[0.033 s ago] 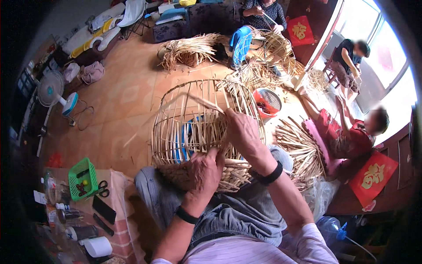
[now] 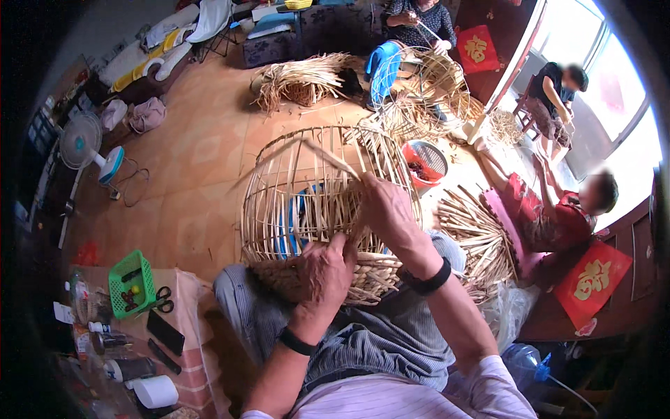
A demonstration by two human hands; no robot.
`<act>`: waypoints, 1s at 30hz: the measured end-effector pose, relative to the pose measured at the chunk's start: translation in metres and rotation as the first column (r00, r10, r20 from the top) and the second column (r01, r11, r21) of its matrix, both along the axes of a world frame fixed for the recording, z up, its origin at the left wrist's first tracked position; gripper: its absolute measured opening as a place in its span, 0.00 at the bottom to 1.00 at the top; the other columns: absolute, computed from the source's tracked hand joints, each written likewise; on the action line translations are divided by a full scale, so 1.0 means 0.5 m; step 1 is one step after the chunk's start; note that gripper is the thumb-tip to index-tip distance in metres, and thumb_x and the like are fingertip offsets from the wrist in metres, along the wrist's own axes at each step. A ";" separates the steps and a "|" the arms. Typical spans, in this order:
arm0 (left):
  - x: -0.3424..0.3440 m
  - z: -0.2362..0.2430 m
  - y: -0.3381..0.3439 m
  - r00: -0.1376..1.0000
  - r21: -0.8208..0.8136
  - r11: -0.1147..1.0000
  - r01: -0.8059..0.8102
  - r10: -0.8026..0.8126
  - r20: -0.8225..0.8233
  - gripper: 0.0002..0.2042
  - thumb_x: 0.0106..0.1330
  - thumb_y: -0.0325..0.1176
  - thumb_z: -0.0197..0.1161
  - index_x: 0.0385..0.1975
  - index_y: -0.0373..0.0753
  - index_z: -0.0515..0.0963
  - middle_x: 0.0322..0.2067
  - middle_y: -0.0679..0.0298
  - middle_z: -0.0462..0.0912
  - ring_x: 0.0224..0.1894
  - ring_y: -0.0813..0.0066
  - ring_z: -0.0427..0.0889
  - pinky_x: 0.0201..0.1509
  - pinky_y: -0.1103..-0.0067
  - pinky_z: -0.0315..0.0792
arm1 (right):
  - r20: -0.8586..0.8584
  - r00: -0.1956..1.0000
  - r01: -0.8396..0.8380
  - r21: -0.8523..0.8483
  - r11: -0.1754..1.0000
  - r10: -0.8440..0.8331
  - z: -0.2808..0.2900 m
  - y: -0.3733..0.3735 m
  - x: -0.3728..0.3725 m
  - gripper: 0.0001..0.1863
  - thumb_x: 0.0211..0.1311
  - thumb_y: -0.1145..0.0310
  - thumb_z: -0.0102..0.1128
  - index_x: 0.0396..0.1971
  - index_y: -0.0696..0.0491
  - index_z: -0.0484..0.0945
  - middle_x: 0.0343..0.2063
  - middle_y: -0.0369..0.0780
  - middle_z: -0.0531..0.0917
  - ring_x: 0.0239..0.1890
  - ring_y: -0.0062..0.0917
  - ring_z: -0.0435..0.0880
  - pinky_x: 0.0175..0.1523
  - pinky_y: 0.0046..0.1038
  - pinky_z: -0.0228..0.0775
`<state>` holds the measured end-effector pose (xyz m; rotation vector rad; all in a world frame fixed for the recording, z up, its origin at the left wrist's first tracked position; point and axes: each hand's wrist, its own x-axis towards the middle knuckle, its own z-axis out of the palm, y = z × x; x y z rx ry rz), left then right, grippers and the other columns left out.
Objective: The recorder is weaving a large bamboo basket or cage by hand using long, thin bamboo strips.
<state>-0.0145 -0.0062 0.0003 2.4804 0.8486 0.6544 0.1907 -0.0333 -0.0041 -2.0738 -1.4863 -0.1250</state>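
A wicker basket (image 2: 279,209) of pale strips sits on my lap, with a densely woven lower band and open framework above; something blue shows through it. My right hand (image 2: 387,213) grips a long flat strip (image 2: 328,157), which arches up and bends down to the left over the framework. Below and left of it, my left hand (image 2: 324,272) pinches strips at the woven band, thumb upward; its fingertips are partly hidden.
At left stand a table (image 2: 195,335) with green basket (image 2: 131,283), scissors and phone, and a fan (image 2: 80,140). Three people (image 2: 551,216) sit ahead and right among strip bundles (image 2: 300,84), frames and a red bucket (image 2: 422,164). A water jug (image 2: 523,359) is lower right.
The loose end of the strip in my right hand has shifted slightly upward. My hands and the basket stay almost where they were.
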 end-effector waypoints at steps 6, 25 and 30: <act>0.011 -0.005 0.002 0.999 -0.001 0.999 -0.037 0.037 -0.029 0.08 0.71 0.34 0.69 0.40 0.36 0.82 0.29 0.44 0.87 0.35 0.42 0.86 0.46 0.55 0.76 | -0.562 0.826 0.123 0.089 0.988 -0.052 0.028 -0.043 -0.032 0.17 0.67 0.75 0.73 0.52 0.56 0.79 0.34 0.49 0.87 0.33 0.38 0.88 0.37 0.36 0.79; 0.025 -0.008 -0.004 0.994 0.111 0.992 -0.055 0.065 -0.089 0.07 0.70 0.36 0.70 0.38 0.41 0.81 0.26 0.53 0.87 0.31 0.46 0.87 0.41 0.57 0.77 | -0.827 0.528 0.366 0.427 0.827 0.193 -0.089 -0.188 -0.114 0.16 0.60 0.83 0.79 0.35 0.55 0.77 0.30 0.29 0.79 0.34 0.11 0.76 0.40 0.19 0.72; 0.019 -0.001 0.003 0.995 0.020 1.000 -0.010 0.012 -0.101 0.08 0.70 0.39 0.72 0.40 0.42 0.84 0.28 0.55 0.88 0.34 0.50 0.87 0.47 0.59 0.75 | -0.893 0.436 0.343 0.281 0.896 0.113 -0.100 -0.267 -0.145 0.14 0.62 0.81 0.78 0.34 0.54 0.78 0.30 0.28 0.80 0.34 0.11 0.76 0.40 0.19 0.72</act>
